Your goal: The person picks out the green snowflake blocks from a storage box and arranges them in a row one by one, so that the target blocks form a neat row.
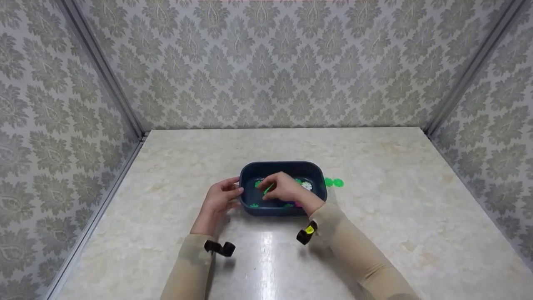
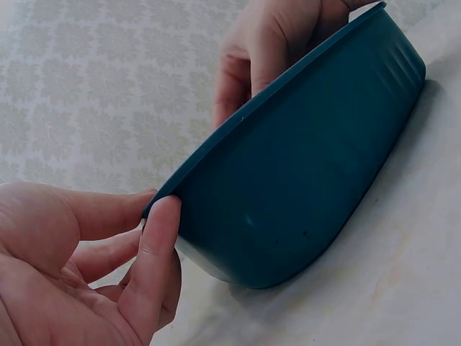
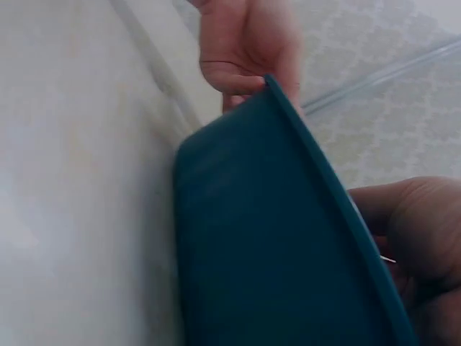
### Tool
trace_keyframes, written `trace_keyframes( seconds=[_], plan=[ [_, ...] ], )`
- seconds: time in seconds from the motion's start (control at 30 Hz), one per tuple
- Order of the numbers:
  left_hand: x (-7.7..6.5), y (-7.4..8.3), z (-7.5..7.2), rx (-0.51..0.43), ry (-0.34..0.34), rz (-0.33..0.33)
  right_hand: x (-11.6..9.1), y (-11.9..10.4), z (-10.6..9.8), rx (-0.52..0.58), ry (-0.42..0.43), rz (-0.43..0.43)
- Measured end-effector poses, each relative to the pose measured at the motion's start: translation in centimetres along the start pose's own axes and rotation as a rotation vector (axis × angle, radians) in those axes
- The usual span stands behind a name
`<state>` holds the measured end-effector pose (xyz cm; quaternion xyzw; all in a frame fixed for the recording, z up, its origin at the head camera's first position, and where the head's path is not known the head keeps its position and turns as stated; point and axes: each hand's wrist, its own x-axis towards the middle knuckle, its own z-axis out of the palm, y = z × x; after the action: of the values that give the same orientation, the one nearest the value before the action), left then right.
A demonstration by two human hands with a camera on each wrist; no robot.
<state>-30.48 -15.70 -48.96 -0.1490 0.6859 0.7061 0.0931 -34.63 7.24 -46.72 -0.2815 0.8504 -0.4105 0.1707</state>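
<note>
A dark blue plastic basin (image 1: pixel 283 211) stands on the table, its outer wall (image 2: pixel 288 180) filling much of both wrist views. At its left end my left hand (image 1: pixel 218 198) grips the rim, and the left wrist view shows the fingertips against the corner. My right hand (image 1: pixel 283 187) reaches down inside, thumb and fingers bent round a thin, tilted green flower-shaped piece (image 1: pixel 267 190). Other pieces lie in the basin: a white flower-shaped piece (image 1: pixel 307 186), a pink piece (image 1: pixel 298 204) and several green ones. The basin wall hides the right fingertips in the wrist views.
Two joined green flower-shaped pieces (image 1: pixel 333 182) lie on the table just right of the basin. The pale marbled table (image 1: pixel 374 154) is enclosed by patterned walls (image 1: pixel 266 62) at the back and sides.
</note>
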Motion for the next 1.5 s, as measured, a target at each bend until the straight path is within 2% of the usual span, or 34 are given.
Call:
trace_keyframes(
  seconds=[0.23, 0.5, 0.83, 1.17, 1.5],
  plan=[
    [-0.1, -0.1, 0.0, -0.012, -0.025, 0.024, 1.1, -1.1, 1.1, -0.109, -0.163, -0.027],
    [0.1, 0.0, 0.0, -0.024, -0.031, 0.033, 2.1, -1.3, 2.1, -0.273, -0.242, -0.097],
    [-0.1, 0.1, -0.2, -0.013, -0.036, 0.031, 2.5, -0.7, 2.4, -0.351, -0.214, -0.146],
    [0.0, 0.1, -0.2, -0.007, -0.025, 0.014, 2.5, -0.6, 2.3, -0.334, -0.092, 0.001],
    [0.0, -0.2, -0.2, 0.012, -0.043, 0.040, 2.6, -0.3, 2.7, -0.374, -0.047, -0.037]
  ],
)
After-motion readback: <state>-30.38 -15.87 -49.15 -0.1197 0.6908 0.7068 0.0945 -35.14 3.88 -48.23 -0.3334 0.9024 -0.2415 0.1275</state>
